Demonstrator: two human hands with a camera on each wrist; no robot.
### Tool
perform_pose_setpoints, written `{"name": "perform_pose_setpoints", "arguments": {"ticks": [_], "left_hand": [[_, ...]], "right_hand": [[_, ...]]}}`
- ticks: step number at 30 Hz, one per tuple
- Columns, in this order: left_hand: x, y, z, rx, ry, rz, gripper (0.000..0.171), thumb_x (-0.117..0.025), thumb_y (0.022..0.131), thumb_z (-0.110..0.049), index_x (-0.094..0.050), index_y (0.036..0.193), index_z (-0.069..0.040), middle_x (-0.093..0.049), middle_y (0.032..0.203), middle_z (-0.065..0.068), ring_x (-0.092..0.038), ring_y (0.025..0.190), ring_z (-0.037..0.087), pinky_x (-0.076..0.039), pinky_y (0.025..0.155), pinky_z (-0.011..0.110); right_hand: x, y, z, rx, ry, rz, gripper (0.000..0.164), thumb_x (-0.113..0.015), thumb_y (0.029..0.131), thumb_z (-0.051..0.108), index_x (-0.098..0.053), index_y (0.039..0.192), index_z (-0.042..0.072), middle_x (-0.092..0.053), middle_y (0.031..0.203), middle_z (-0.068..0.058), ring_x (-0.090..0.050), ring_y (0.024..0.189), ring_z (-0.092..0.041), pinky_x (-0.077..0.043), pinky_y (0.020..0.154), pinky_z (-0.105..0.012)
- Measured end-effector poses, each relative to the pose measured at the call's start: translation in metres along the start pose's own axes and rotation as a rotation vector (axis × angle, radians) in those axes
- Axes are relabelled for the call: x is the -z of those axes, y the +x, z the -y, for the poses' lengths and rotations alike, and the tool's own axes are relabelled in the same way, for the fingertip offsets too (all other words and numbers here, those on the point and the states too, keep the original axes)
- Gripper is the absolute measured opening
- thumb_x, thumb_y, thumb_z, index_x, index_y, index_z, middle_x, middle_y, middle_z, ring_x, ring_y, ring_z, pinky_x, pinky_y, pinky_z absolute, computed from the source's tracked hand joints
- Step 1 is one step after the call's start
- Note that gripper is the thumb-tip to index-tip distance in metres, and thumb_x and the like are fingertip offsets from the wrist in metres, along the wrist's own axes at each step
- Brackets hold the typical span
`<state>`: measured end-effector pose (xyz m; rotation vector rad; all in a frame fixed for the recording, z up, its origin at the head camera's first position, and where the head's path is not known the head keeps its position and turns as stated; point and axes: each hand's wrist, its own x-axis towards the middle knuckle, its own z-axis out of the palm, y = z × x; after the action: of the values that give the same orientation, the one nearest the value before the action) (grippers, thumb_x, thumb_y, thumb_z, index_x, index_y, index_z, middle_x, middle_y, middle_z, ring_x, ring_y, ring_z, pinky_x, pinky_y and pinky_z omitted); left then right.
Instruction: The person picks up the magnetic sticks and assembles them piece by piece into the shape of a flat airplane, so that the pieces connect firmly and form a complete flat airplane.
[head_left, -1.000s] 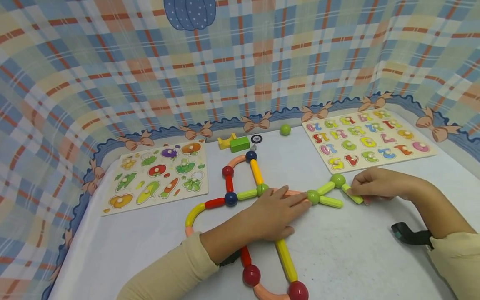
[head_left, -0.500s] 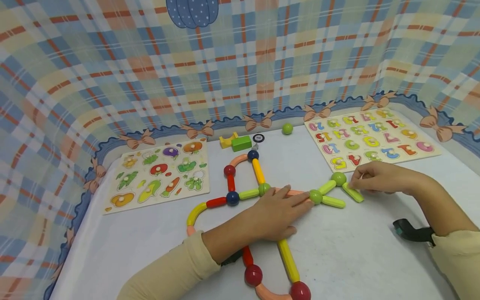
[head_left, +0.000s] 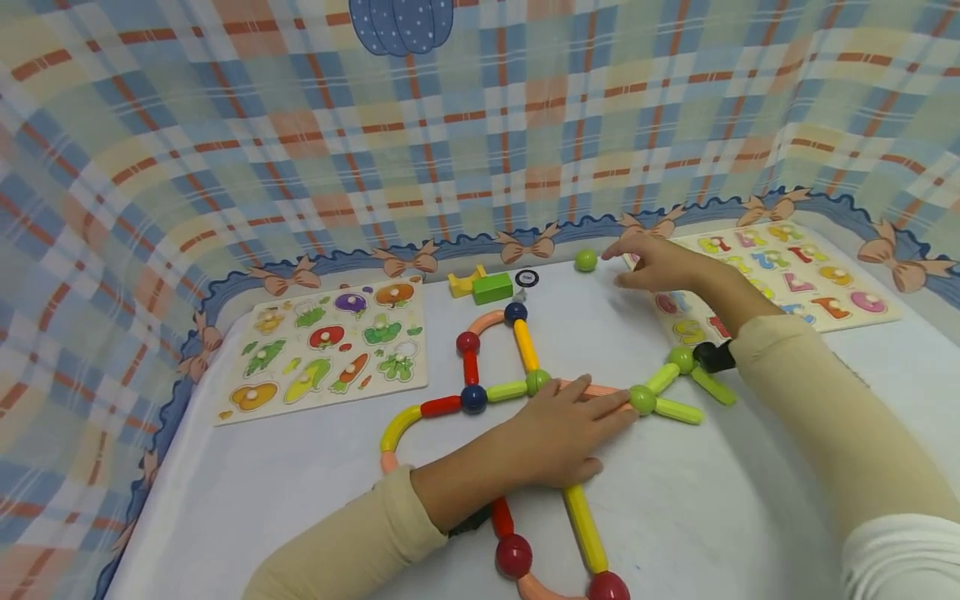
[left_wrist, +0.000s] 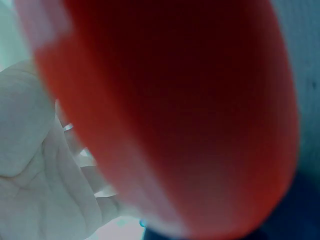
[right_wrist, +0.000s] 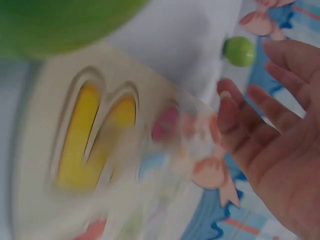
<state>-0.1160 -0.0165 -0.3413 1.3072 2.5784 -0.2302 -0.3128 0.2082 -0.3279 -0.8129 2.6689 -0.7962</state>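
My left hand (head_left: 558,429) lies spread over a flat figure of rods and balls, its fingers on a salmon rod (head_left: 592,389). The left wrist view shows that palm (left_wrist: 35,175) behind a red rod (left_wrist: 200,125) close to the camera. My right hand (head_left: 667,262) reaches over the number puzzle board's left edge, holding nothing, its fingertips close to a loose green ball (head_left: 586,260). In the right wrist view its fingers (right_wrist: 290,62) are apart, and the ball (right_wrist: 240,51) sits just beyond them. Two short green rods (head_left: 678,411) and a green ball (head_left: 681,360) form the figure's right end.
The number puzzle board (head_left: 806,287) lies at the back right, partly under the right arm. A vegetable puzzle board (head_left: 285,396) is at the left. Yellow and green blocks (head_left: 492,288) and a round black-and-white disc (head_left: 527,278) stand near the plaid curtain (head_left: 480,150).
My right hand has left the green rod at the figure's right end and moved back and to the left, close to the loose green ball. The left hand stays on the figure.
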Motion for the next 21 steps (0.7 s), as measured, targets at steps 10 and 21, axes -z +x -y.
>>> {"name": "perform_pose_setpoints", "arguments": {"ticks": [10, 21], "left_hand": [[0.002, 0.0, -0.003, -0.015, 0.013, -0.007, 0.07, -0.051, 0.086, -0.049, -0.013, 0.143, -0.034, -0.005, 0.148, -0.014, -0.015, 0.133, 0.026, -0.021, 0.102, 0.048], [0.002, -0.002, 0.0, -0.006, 0.016, -0.011, 0.07, -0.051, 0.086, -0.048, -0.014, 0.144, -0.033, -0.006, 0.149, -0.013, -0.016, 0.133, 0.027, -0.021, 0.101, 0.048]], "right_hand": [[-0.004, 0.041, 0.013, -0.111, -0.157, 0.198, 0.061, -0.06, 0.083, 0.014, -0.034, 0.139, 0.013, -0.023, 0.143, -0.018, -0.03, 0.123, -0.04, -0.032, 0.091, -0.056], [-0.012, 0.042, 0.032, -0.025, -0.326, 0.247, 0.031, -0.056, 0.08, 0.0, -0.06, 0.11, 0.009, -0.054, 0.111, -0.012, -0.049, 0.091, -0.024, -0.04, 0.075, -0.039]]}}
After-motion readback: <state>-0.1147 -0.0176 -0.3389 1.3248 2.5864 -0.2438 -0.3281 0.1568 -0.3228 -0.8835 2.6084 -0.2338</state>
